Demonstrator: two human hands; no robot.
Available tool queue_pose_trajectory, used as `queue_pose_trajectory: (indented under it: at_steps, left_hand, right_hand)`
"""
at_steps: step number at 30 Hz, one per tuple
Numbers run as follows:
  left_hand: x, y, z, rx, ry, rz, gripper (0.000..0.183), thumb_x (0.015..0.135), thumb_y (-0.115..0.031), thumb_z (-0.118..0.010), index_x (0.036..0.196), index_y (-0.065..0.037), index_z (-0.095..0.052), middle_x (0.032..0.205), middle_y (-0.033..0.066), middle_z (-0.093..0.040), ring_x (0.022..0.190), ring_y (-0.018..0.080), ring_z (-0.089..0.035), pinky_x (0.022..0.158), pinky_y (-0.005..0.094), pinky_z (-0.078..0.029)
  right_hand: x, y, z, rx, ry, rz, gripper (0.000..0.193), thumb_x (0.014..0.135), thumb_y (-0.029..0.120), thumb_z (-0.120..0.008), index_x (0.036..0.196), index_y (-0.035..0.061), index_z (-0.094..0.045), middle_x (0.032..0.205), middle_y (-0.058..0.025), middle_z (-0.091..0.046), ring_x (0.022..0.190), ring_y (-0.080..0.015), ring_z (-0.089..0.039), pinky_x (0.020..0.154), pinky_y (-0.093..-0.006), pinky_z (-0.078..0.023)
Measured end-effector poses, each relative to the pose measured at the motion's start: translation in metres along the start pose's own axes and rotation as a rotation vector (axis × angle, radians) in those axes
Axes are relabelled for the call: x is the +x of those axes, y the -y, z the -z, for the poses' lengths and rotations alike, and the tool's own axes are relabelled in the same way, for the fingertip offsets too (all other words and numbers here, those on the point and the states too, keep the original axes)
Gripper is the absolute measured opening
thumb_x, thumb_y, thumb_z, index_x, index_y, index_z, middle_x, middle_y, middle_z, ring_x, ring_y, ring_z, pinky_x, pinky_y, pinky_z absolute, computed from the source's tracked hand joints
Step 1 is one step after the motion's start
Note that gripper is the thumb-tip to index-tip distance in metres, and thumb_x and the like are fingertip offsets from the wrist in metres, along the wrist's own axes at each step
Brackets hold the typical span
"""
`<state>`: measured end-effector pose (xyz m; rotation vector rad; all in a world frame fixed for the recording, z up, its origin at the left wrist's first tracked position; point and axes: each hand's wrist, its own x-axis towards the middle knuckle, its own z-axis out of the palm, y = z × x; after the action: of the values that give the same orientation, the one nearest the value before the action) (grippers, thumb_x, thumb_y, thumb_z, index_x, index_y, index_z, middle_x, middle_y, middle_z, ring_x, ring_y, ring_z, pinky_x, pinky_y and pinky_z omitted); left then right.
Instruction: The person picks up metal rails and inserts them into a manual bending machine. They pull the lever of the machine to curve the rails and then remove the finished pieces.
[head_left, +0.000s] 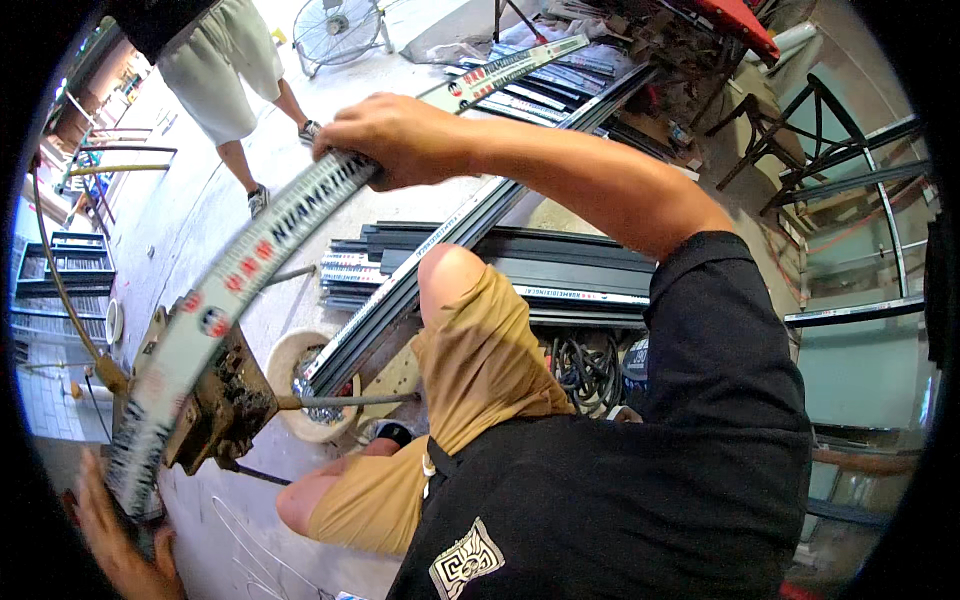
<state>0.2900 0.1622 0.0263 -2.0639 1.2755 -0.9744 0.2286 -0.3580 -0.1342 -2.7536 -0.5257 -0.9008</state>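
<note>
A long metal profile (pixel 240 265) covered in printed white film runs from the lower left to the upper middle, blurred in places. My right hand (pixel 385 140) wraps round it from above, partway along. At its near left end, my left hand (pixel 125 545) has fingers on one side and the thumb on the other, gripping that end. Under the profile stands a greasy metal machine (pixel 225 405) with rods sticking out; the profile hides part of it. Whether the two touch, I cannot tell.
Bundled dark profiles (pixel 470 225) slope up beside my knee, across a stack of profiles (pixel 590 265). A round tub (pixel 290 375) holds small scraps. Coiled black cable (pixel 585 375) lies near my leg. Ahead are a person in pale shorts (pixel 225 70) and a fan (pixel 338 30).
</note>
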Motion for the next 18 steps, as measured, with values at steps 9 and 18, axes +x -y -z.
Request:
queue_pose_trajectory:
  at_steps: [9,18]
  left_hand:
    - [-0.006,-0.064,-0.066,-0.983,0.534,0.158,0.067,0.072,-0.019,-0.088,0.134,-0.008,-0.065,0.117,0.0238,-0.071,0.102,0.0405,-0.068,0.091,0.0453,-0.053]
    - [0.115,-0.147,-0.102,-1.443,0.573,0.330,0.042,0.062,-0.014,-0.078,0.099,0.004,-0.065,0.070,0.0076,-0.063,0.063,0.0127,-0.055,0.062,0.0297,-0.048]
  right_hand:
    - [-0.072,-0.057,0.037,-0.157,0.183,-0.109,0.050,0.070,0.007,-0.086,0.115,0.0133,-0.065,0.107,-0.0045,-0.068,0.114,-0.0282,-0.063,0.106,-0.0448,-0.046]
    - [-0.160,-0.007,-0.046,-0.147,-0.551,-0.950,0.067,0.080,0.036,-0.087,0.133,0.0059,-0.059,0.123,-0.0210,-0.061,0.117,-0.0362,-0.058,0.106,-0.0459,-0.045]
